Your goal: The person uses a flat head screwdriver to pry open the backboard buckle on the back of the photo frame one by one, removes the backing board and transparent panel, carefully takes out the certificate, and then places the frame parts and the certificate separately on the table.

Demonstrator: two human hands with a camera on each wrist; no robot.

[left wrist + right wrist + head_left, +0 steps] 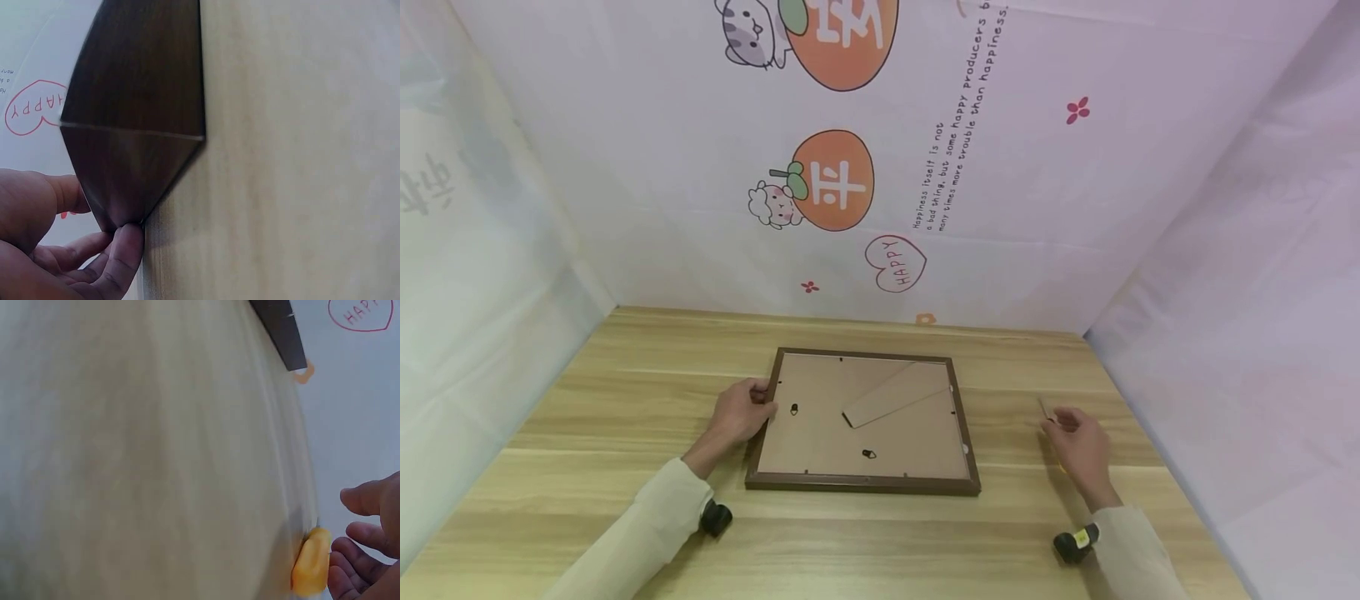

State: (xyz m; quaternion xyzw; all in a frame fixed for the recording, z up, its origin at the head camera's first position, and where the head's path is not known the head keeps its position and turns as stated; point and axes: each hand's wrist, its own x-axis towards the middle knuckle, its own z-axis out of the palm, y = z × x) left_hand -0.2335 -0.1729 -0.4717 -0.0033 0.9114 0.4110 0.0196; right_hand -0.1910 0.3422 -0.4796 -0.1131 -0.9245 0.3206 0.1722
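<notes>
Tabletop [865, 550], frame backing [816, 437] — head view only

In the head view, a plain cream sleeve [647, 525] lies between seven and eight o'clock, with a small black device [716, 518] at its three o'clock; the matching cream right sleeve [1135, 550], between four and five o'clock, has another black device [1067, 548] at its nine o'clock, bearing a yellow label [1082, 538] at two o'clock

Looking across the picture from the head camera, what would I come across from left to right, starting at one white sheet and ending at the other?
Left white sheet → left hand → picture frame, back side up → right hand → right white sheet.
</notes>
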